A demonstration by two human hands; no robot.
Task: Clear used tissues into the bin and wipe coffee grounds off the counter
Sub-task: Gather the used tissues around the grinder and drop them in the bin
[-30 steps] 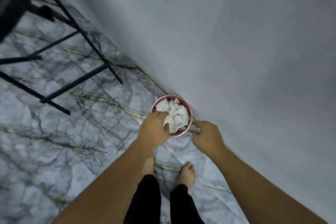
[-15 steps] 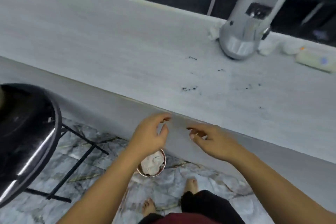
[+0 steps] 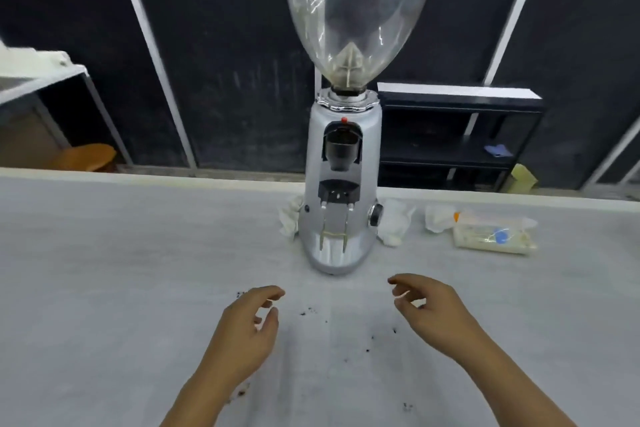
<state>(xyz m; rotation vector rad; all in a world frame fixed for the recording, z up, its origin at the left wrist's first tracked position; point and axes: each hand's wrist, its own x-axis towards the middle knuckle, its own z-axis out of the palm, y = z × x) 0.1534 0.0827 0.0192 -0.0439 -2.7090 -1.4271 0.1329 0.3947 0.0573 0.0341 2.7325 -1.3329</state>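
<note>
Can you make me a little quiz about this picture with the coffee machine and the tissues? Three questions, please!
1. True or false: the left hand is holding a tissue.
2. How many crumpled tissues can you see on the counter? A one, B three, C six.
3. Fill the gap: some dark coffee grounds lie between the left hand and the right hand, in front of the ___.

Key: 1 false, both hands are empty. 2 B. 3 grinder.
</note>
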